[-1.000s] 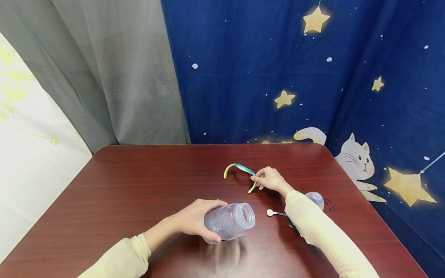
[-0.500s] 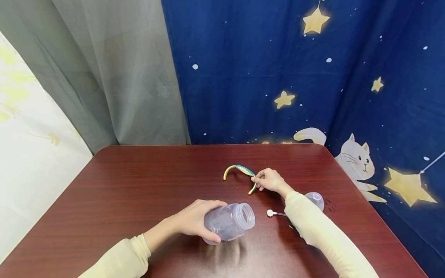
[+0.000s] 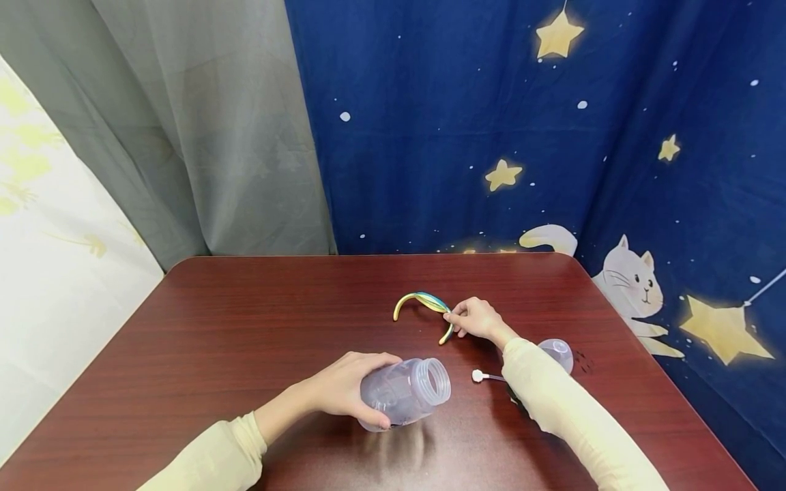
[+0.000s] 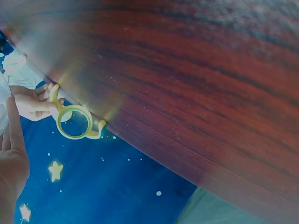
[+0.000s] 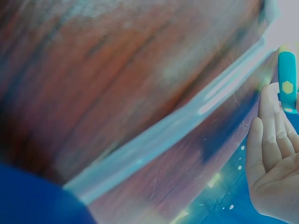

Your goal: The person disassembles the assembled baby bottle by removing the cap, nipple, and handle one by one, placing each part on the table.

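My left hand [image 3: 344, 382] grips a translucent wide-neck baby bottle [image 3: 393, 394]. The bottle lies tilted, its open threaded mouth facing right. Farther back, my right hand [image 3: 479, 318] pinches one end of a yellow and teal bottle handle [image 3: 432, 302]. In the left wrist view this handle [image 4: 60, 123] shows a round ring with two curved grips. A teal part of the handle [image 5: 287, 70] appears beside the right hand's fingers [image 5: 268, 126] in the right wrist view. Whether the bottle touches the table cannot be told.
A straw with a white end piece [image 3: 477, 376] lies by the right forearm, which hides part of it. Behind that sleeve sits a clear dome cap [image 3: 557, 352], partly covered. The brown table [image 3: 245, 307] ends at a blue star-print curtain [image 3: 430, 136].
The handle in my right hand has tipped slightly, so more of the ring's yellow side shows. My left hand and the bottle stay where they were.
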`<state>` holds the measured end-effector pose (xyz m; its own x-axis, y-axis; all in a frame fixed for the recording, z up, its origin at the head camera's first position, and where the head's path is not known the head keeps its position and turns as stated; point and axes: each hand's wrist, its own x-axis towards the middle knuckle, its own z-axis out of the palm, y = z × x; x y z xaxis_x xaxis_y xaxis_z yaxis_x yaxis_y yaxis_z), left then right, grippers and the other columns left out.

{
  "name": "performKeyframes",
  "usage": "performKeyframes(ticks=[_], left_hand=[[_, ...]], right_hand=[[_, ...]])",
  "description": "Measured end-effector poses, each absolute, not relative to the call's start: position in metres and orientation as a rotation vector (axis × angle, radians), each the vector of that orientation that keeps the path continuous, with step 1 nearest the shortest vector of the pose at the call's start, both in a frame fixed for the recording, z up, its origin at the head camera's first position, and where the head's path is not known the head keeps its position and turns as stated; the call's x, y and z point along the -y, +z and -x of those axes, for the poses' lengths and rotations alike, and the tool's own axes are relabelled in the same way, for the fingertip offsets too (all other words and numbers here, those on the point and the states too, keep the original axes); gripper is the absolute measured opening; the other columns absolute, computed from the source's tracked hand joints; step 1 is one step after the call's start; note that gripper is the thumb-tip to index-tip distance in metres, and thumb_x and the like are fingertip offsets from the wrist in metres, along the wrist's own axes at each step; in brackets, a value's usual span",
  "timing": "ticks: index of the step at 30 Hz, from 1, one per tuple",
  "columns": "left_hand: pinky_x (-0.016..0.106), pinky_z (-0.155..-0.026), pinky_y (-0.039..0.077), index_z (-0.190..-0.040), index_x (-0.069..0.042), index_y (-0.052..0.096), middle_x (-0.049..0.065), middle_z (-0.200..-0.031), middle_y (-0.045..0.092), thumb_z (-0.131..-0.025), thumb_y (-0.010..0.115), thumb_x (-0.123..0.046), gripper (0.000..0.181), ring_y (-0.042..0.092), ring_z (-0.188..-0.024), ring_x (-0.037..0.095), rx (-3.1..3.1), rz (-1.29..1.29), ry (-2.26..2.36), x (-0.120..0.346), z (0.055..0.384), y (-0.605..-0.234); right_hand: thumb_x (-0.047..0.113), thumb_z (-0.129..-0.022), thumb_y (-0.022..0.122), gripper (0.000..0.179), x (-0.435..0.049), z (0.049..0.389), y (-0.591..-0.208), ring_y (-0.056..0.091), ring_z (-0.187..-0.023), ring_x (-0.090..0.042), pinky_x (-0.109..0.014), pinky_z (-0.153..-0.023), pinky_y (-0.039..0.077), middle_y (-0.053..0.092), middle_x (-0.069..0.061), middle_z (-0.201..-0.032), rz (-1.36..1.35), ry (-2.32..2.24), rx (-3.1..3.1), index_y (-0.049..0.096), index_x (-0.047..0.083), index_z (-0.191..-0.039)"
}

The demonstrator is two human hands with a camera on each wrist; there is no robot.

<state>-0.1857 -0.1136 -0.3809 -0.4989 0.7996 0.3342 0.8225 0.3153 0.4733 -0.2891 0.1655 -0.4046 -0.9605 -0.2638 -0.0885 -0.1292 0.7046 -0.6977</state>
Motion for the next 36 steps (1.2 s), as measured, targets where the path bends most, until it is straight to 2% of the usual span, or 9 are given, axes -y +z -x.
performKeyframes(ticks=[5, 17, 24, 36], left_hand=[[0.018, -0.071, 0.042, -0.119, -0.014, 0.048, -0.006, -0.103, 0.057, -0.064, 0.07, -0.053, 0.07, 0.053, -0.087, 0.003, 2.512, 1.563, -0.953, 0.113, 0.186, -0.381], [0.019, -0.071, 0.043, -0.119, -0.013, 0.048, -0.007, -0.103, 0.057, -0.063, 0.07, -0.054, 0.072, 0.053, -0.087, 0.002, 2.514, 1.556, -0.976, 0.112, 0.185, -0.38], [0.019, -0.072, 0.043, -0.119, -0.012, 0.048, -0.006, -0.104, 0.057, -0.064, 0.07, -0.054, 0.073, 0.053, -0.088, 0.002, 2.496, 1.559, -0.957, 0.112, 0.184, -0.381], [0.018, -0.071, 0.042, -0.118, -0.013, 0.048, -0.007, -0.102, 0.057, -0.064, 0.07, -0.053, 0.071, 0.053, -0.086, 0.002, 2.498, 1.563, -0.96, 0.111, 0.183, -0.382]], right_hand=[[0.03, -0.084, 0.06, 0.025, -0.166, 0.289, -0.403, 0.06, -0.054, -0.014, -0.03, -0.063, 0.043, 0.062, -0.001, -0.062, 0.295, -1.052, -2.754, 0.067, 0.006, -0.079], [0.037, -0.084, 0.056, 0.028, -0.169, 0.285, -0.394, 0.06, -0.055, -0.012, -0.032, -0.059, 0.041, 0.061, 0.0, -0.062, 0.256, -0.942, -2.824, 0.068, 0.011, -0.082], [0.038, -0.084, 0.055, 0.032, -0.172, 0.281, -0.383, 0.061, -0.057, -0.014, -0.034, -0.06, 0.041, 0.063, -0.001, -0.064, 0.27, -0.925, -2.863, 0.067, 0.008, -0.082], [0.041, -0.085, 0.053, 0.035, -0.175, 0.278, -0.367, 0.059, -0.057, -0.01, -0.037, -0.061, 0.041, 0.064, -0.001, -0.067, 0.315, -0.84, -2.931, 0.067, 0.009, -0.087]])
